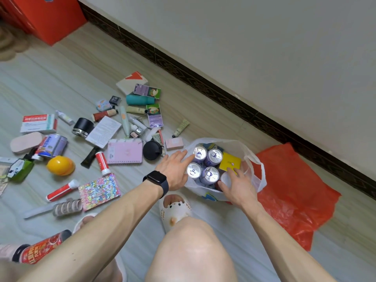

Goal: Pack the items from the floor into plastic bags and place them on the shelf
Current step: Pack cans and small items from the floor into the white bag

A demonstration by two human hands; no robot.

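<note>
Left hand (175,169): fingers straight and spread, not gripping. The index tip touches the rim of the far-left can, and a dark smartwatch (156,178) is on the wrist.

Right hand (239,188): reaches into the bag mouth, fingers mostly extended, tips at the lower edge of the yellow box (230,161). A white round thing (225,178) sits between thumb and index. I can't tell whether the hand pinches it or just rests there.

Four silver-topped cans (210,175) stand upright in a two-by-two block, touching each other, inside the white plastic bag (234,145). The yellow box leans against the right pair.

The bag sits open on the floor (61,82), near the dark skirting board (203,82). A red plastic bag (289,186) lies flat just right of it, touching it.

I count the rest of the items still loose on the floor, left of the bag:
- nearest, a small pink box (174,143) and a black round lid (151,150)
- a pink spiral notebook (124,151) beside the lid
- further left, a glittery booklet (99,191), a red-and-white tube (63,190) and a yellow egg-shaped thing (61,165)
- a teal bottle (140,99) at the far side of the pile

A white slipper (175,206) is planted just below the white bag. A red printed can (40,251) lies at the bottom left, and a red carton (50,17) stands at the top left.
</note>
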